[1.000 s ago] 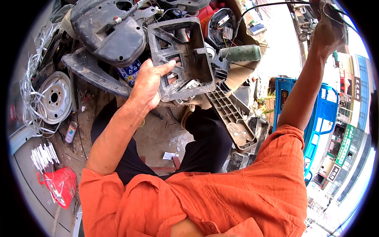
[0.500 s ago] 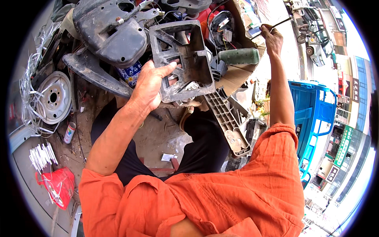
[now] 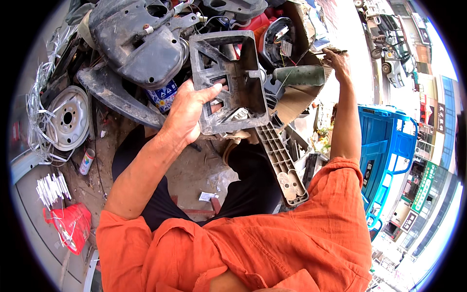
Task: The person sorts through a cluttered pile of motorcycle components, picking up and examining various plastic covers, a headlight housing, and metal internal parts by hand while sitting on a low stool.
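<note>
My left hand (image 3: 187, 114) grips a dark grey plastic frame (image 3: 243, 92) by its left side, fingers hooked through an opening, and holds it tilted above my lap. My right hand (image 3: 336, 61) is stretched out to the upper right, over the edge of a piece of cardboard (image 3: 292, 102). Its fingers are closed on a thin dark rod that barely shows. A grey-green cylinder (image 3: 299, 75) lies just left of that hand. A long ribbed grey plastic piece (image 3: 282, 160) slants down from under the frame toward my right knee.
Scrap is piled ahead: a black moulded body panel (image 3: 136, 44), a metal wheel rim (image 3: 68, 117), tangled white wires, a spray can (image 3: 86, 161). White strips (image 3: 51, 187) and a red bag (image 3: 73, 224) lie at lower left. A blue cart (image 3: 384, 141) stands to the right.
My right arm has come down from high overhead to the cardboard edge beside the cylinder. My left hand keeps its hold on the frame, which has barely shifted.
</note>
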`<state>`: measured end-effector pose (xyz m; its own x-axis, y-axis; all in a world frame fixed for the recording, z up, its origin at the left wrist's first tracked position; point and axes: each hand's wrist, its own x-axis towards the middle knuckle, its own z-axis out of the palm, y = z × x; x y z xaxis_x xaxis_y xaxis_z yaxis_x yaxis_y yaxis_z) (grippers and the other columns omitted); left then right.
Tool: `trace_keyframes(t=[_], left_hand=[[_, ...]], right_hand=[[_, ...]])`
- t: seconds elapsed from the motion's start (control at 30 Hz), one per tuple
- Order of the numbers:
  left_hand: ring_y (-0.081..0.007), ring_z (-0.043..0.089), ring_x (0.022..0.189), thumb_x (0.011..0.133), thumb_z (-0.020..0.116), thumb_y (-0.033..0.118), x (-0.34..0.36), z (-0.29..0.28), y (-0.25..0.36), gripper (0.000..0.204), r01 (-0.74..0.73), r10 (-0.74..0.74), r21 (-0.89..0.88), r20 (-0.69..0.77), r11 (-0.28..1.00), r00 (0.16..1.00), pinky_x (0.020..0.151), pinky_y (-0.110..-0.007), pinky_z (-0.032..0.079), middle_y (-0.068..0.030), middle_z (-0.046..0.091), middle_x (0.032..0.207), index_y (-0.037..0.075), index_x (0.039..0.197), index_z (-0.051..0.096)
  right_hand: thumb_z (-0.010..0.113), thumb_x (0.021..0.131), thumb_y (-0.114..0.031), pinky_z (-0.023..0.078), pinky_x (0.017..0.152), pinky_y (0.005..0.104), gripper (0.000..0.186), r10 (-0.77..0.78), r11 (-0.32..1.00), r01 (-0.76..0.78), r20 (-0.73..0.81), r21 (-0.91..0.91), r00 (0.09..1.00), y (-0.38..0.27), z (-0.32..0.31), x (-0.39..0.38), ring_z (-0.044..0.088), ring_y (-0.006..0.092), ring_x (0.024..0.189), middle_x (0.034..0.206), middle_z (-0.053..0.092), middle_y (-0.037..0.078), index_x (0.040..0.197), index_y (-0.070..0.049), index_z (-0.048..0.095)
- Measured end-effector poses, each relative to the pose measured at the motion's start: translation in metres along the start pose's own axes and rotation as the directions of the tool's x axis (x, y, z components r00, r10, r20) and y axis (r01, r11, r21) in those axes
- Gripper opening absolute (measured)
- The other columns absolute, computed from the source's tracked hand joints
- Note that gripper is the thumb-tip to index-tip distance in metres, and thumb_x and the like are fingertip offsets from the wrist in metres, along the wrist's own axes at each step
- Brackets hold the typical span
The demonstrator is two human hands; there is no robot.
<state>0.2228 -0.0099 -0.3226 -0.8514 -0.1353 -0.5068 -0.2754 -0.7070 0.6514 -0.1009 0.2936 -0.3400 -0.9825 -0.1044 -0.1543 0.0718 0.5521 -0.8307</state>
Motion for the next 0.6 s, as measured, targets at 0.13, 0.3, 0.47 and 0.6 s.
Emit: trace_keyframes(t=[0.13,0.3,0.47,0.6], left_hand=[[-0.0187,0.061,0.094,0.088,0.056,0.007,0.001,-0.002,-0.001,0.029,0.009,-0.009,-0.002,0.007,1.000,1.000,0.082,-0.034,0.051,-0.0128,0.062,0.107,-0.002,0.115,0.054],[-0.0186,0.061,0.094,0.088,0.056,0.006,0.002,0.003,0.000,0.029,0.024,-0.024,-0.004,0.016,1.000,1.000,0.083,-0.034,0.051,-0.0122,0.062,0.109,-0.001,0.115,0.054],[-0.0190,0.061,0.098,0.088,0.055,0.006,0.000,0.004,0.002,0.030,0.006,-0.006,-0.001,-0.018,1.000,1.000,0.084,-0.035,0.051,-0.0119,0.062,0.111,-0.001,0.116,0.053],[-0.0200,0.061,0.100,0.088,0.054,0.005,0.001,0.003,0.001,0.031,0.036,-0.036,0.009,-0.032,0.999,0.999,0.085,-0.035,0.051,-0.0123,0.060,0.114,-0.001,0.118,0.051]], right_hand=[[0.066,0.083,-0.015,0.053,0.065,0.0261,0.023,-0.208,0.977,0.201,-0.095,-0.077,0.974,0.006,0.013,-0.018,0.066,0.0170,0.069,0.077,0.068,0.012,0.095,0.005,0.067],[0.063,0.085,-0.018,0.047,0.076,0.0264,0.024,-0.553,0.726,0.534,0.094,-0.433,0.828,0.048,0.011,-0.004,0.063,0.0180,0.082,0.089,0.069,0.012,0.096,0.003,0.068],[0.067,0.081,-0.019,0.048,0.068,0.0234,0.027,0.004,0.990,-0.019,0.110,0.137,0.994,0.018,0.015,0.007,0.063,0.0137,0.074,0.081,0.067,0.009,0.098,0.002,0.067],[0.067,0.082,-0.024,0.047,0.072,0.0254,0.026,-0.266,0.932,0.201,-0.194,-0.300,0.944,0.042,0.021,-0.012,0.062,0.0122,0.075,0.079,0.069,0.006,0.095,-0.001,0.069]])
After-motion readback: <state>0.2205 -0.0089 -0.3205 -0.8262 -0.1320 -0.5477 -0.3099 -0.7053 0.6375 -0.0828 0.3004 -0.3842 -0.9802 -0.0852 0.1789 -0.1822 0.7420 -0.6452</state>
